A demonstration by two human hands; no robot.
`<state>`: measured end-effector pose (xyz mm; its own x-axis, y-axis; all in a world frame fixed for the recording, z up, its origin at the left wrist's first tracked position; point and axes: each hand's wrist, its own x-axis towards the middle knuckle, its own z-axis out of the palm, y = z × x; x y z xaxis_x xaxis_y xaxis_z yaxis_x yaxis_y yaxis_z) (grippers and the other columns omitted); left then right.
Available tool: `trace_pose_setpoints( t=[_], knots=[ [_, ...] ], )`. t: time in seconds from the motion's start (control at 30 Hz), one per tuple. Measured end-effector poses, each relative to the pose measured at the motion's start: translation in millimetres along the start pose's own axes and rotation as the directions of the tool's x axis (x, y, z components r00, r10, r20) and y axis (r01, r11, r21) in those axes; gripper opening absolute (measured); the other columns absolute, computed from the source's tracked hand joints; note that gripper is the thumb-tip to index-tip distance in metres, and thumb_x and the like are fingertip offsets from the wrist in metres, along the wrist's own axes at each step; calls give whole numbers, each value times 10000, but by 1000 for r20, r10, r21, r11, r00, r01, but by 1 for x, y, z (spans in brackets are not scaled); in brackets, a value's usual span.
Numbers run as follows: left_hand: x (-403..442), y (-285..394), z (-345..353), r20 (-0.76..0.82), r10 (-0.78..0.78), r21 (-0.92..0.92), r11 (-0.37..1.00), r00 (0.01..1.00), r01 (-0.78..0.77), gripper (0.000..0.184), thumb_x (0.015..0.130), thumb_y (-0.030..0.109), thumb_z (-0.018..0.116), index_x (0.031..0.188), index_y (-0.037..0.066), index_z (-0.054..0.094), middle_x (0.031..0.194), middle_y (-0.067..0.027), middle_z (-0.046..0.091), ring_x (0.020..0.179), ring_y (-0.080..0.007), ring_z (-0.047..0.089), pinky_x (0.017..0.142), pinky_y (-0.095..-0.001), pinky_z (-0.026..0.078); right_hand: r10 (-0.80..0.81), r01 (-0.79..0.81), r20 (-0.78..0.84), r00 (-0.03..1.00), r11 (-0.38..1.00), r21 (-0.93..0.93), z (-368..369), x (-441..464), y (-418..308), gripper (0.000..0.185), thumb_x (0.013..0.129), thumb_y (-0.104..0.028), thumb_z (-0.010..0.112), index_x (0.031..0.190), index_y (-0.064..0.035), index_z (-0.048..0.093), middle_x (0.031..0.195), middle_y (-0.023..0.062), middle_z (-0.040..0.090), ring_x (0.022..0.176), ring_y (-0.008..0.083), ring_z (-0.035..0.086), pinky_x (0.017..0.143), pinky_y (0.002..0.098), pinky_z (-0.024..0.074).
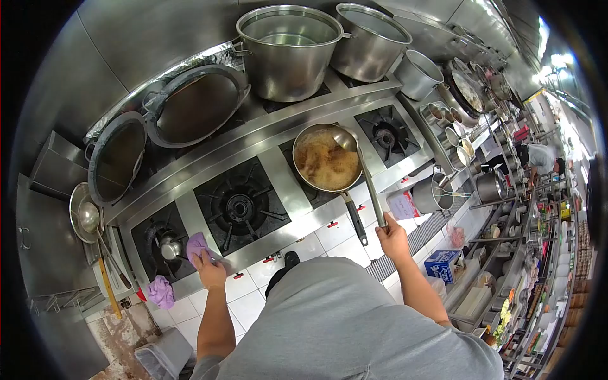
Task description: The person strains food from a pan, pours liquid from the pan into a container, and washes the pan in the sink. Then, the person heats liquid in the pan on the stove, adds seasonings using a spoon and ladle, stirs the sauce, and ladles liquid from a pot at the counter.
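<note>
My right hand (392,237) is closed around the long handle of a metal ladle (368,180). The ladle's bowl rests at the upper right inside a frying pan (354,216) on a burner. Brown, frothy liquid (324,161) covers much of the pan's inside. At the lower left, my left hand (211,272) grips a folded purple cloth (198,244) at the stove's front edge. Close beside that cloth, a small round metal pot (170,248) sits on the left burner; whether the cloth wraps its handle is hidden.
Two tall stockpots (286,66) and two wide dark-rimmed pans (201,111) line the back of the stove. A second purple cloth (161,292) hangs over the front edge. Another ladle (89,217) lies in a bowl at left. Crowded shelves and another person (541,158) are at right.
</note>
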<state>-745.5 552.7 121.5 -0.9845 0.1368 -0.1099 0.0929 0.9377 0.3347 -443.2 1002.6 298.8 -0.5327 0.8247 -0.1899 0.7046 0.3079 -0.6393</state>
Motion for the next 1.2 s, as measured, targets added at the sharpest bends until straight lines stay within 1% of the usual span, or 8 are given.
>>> trace_pose_setpoints(
  t=[0.17, 0.27, 0.3, 0.4, 0.5, 1.03, 1.13, 1.2],
  knots=[
    [1, -5, 8, -36, 22, 18, 1000, 999, -22, 693, 803, 120, 616, 1472, 71, 444, 1587, -300, 242, 1451, -470, 284, 1152, -455, 362, 248, -313, 223, 943, 889, 334, 8, -28, -15, 488, 911, -86, 652, 1368, 48, 546, 640, 36, 558, 437, 113, 502, 409, 288, 393],
    [-2, 2, 4, -43, 33, 38, 999, 999, -31, 708, 800, 119, 623, 1480, 71, 431, 1588, -301, 239, 1459, -470, 264, 1159, -456, 352, 230, -497, 457, 859, 589, 637, 22, -33, 2, 310, 926, -111, 636, 1218, -18, 590, 692, 57, 572, 436, 132, 497, 403, 272, 400],
    [-3, 4, 4, -40, 35, 38, 999, 999, -34, 708, 800, 119, 623, 1480, 71, 431, 1588, -301, 239, 1459, -470, 264, 1159, -456, 352, 235, -499, 455, 859, 588, 637, 21, -33, -2, 310, 926, -111, 636, 1218, -18, 590, 692, 57, 572, 436, 132, 497, 403, 272, 400],
    [-2, 6, 4, -46, 17, 31, 999, 999, -16, 719, 798, 119, 628, 1485, 71, 421, 1589, -301, 237, 1460, -471, 263, 1159, -457, 352, 159, -692, 674, 722, 131, 710, 12, -32, -15, 235, 969, -236, 578, 1126, -62, 566, 760, 72, 579, 470, 134, 473, 406, 237, 388],
    [-2, 6, 3, -42, 4, 60, 998, 999, -2, 724, 799, 121, 630, 1489, 73, 415, 1590, -301, 232, 1465, -470, 252, 1166, -458, 342, 67, -745, 744, 665, -9, 667, 9, -26, -19, 170, 966, -240, 587, 1023, -102, 506, 756, 71, 571, 495, 135, 492, 413, 247, 391],
    [-3, 8, 0, -22, -10, 42, 999, 1000, 11, 735, 792, 119, 635, 1493, 93, 415, 1588, -297, 238, 1450, -464, 294, 1145, -461, 374, 135, -315, 315, 939, 702, 639, 0, 21, -34, 441, 902, -57, 650, 1330, 27, 582, 637, 21, 566, 407, 110, 487, 382, 256, 371],
    [-3, 2, 7, -42, 0, 45, 999, 999, 2, 741, 790, 120, 645, 1494, 93, 415, 1587, -297, 238, 1448, -463, 299, 1142, -462, 377, 113, -166, 150, 982, 898, 407, 4, 23, -10, 486, 896, -85, 666, 1366, 4, 577, 642, 28, 581, 437, 106, 507, 416, 279, 396],
    [-3, 0, 10, -49, 3, 37, 999, 999, -2, 744, 789, 119, 649, 1494, 94, 414, 1587, -297, 238, 1447, -463, 299, 1141, -462, 379, -99, 101, -36, 994, 992, 71, 10, 21, 13, 519, 881, -100, 688, 1379, -7, 572, 642, 38, 591, 472, 104, 518, 460, 300, 427]
  ],
)
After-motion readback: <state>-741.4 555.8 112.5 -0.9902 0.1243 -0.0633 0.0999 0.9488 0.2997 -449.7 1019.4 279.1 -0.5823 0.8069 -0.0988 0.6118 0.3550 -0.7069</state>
